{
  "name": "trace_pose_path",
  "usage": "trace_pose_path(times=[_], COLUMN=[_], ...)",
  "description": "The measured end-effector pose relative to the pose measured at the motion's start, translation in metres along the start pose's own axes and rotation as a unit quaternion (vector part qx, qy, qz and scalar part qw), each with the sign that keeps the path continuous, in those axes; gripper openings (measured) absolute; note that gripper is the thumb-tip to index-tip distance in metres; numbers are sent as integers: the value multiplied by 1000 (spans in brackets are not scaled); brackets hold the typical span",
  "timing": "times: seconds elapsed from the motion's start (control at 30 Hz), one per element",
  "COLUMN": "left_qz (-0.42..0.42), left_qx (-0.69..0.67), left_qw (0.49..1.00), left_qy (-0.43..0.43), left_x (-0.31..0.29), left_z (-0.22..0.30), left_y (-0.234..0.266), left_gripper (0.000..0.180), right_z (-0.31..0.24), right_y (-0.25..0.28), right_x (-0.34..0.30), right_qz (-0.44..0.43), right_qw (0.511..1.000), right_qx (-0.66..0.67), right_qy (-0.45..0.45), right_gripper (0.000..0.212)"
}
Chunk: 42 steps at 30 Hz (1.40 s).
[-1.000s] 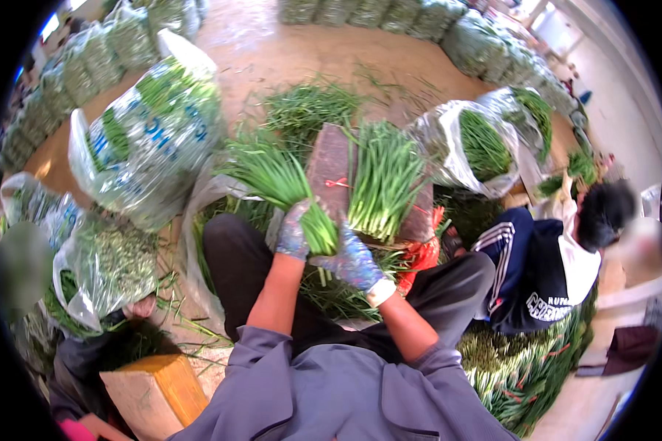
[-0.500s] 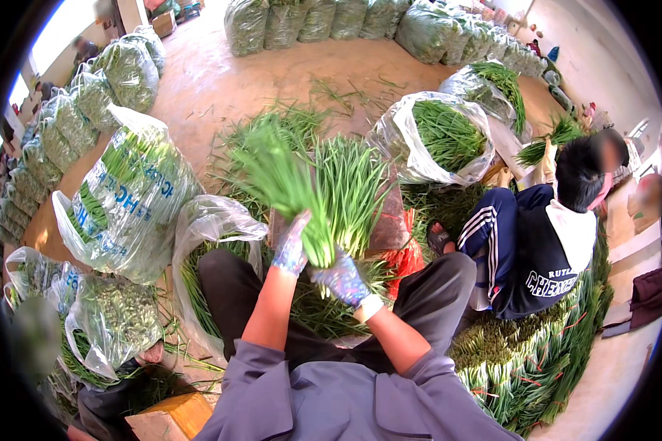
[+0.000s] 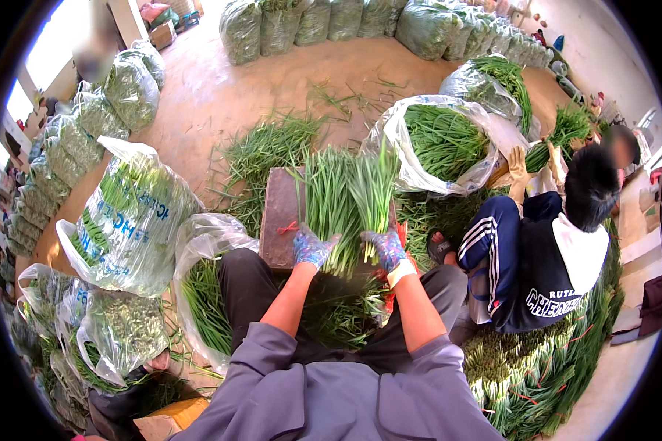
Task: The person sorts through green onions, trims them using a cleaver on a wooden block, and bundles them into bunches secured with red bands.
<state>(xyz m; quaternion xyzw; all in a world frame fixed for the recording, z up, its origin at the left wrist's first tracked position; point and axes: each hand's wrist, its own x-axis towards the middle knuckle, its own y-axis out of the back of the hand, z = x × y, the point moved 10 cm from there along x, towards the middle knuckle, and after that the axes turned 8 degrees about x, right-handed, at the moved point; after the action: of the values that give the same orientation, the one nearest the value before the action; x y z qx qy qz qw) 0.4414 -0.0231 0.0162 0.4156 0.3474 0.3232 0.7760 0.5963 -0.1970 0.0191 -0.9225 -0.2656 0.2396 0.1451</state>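
My right hand (image 3: pixel 385 248), in a patterned glove, is closed around the lower stalks of a bunch of green chives (image 3: pixel 374 192). The bunch stands fanned out, slightly blurred, beside a larger heap of chives (image 3: pixel 329 195) on a brown box (image 3: pixel 278 202). Against the lower left of that heap rests my gloved left hand (image 3: pixel 315 247), its thumb stretched out across the stalks and the fingers apart. A red tie (image 3: pixel 287 228) lies on the box just beyond the left hand. Loose chives (image 3: pixel 346 320) lie below, between my knees.
An open bag of chives (image 3: pixel 449 140) stands far right, beside a seated co-worker (image 3: pixel 544 257). Tied bundles (image 3: pixel 537 367) are stacked behind that person. On my left are filled plastic bags (image 3: pixel 125 220). Loose leaves (image 3: pixel 272 151) cover the floor beyond the box.
The bunch has moved right, out of my left hand's hold and into my right hand. My left hand has come down to the heap's lower left. More of the box top shows.
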Motion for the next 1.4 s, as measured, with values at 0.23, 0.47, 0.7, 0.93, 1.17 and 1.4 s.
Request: trace_pose_path(times=[0.23,0.47,0.7,0.93,1.17,1.4], left_qz=[196,131,134,119,-38,14], left_qx=[-180,-186,-44,29,93,83], left_qw=[964,969,980,992,995,990], left_qy=[18,-94,-138,35,20,114], left_x=[31,-11,-13,-9,-13,-2], left_z=[-104,-53,-42,-41,17,14], left_y=[1,18,26,27,-9,-3], left_gripper=[54,24,36,69,131,129], right_z=[14,46,43,27,18,-22], right_y=[-34,7,-25,-7,2,-11], right_x=[-15,19,4,-6,1,-18], right_qz=[-64,-26,-71,-4,-54,-65], right_qw=[992,976,974,982,992,996], right_qx=[-86,-208,-216,-191,-109,-62], right_qy=[-61,51,17,8,-21,-23], right_gripper=[42,45,64,63,59,39])
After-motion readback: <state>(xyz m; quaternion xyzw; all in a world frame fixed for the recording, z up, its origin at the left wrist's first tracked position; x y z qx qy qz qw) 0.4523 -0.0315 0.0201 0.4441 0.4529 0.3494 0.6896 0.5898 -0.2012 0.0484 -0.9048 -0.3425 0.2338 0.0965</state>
